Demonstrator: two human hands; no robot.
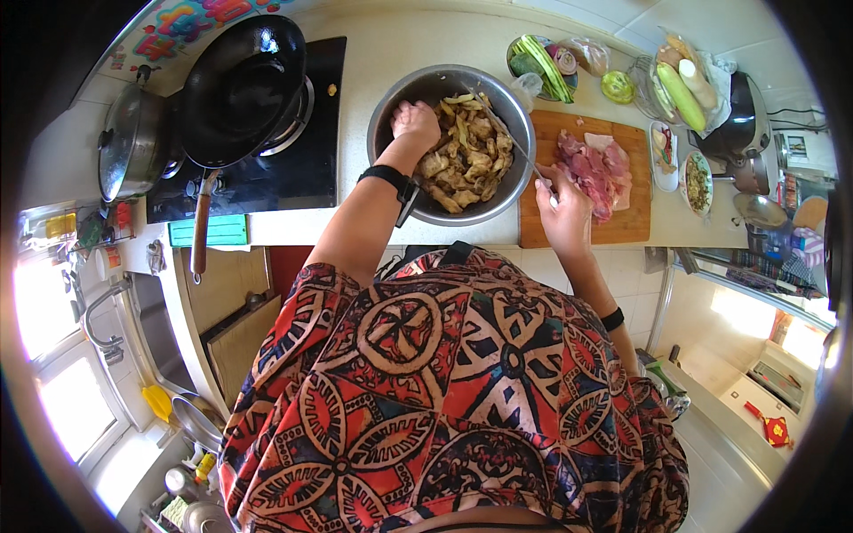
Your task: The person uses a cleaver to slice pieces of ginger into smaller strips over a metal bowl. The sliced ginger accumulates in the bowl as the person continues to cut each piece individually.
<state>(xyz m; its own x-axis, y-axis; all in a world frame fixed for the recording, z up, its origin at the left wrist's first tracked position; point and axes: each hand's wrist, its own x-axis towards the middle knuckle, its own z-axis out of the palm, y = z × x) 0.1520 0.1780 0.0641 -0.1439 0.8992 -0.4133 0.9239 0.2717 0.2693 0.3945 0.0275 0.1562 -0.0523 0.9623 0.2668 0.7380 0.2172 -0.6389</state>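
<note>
A large steel bowl [393,193] on the counter holds browned chicken pieces [476,156] and some strips that look like ginger. My left hand [416,123] is inside the bowl, against its left part beside the chicken, with the fingers partly curled; whether it grips anything is hidden. My right hand [563,206] is closed on the handle of a long thin metal utensil [510,136], whose far end reaches into the bowl over the chicken. Just right of the bowl, raw pink meat [596,166] lies on a wooden cutting board [586,233], near my right hand.
A black wok [243,93] rests on the gas stove [300,186] at left, its wooden handle jutting past the counter edge. Beside it is a lidded pot [130,143]. A vegetable bowl [543,70], small dishes [696,183] and a rice cooker [740,120] stand behind and right.
</note>
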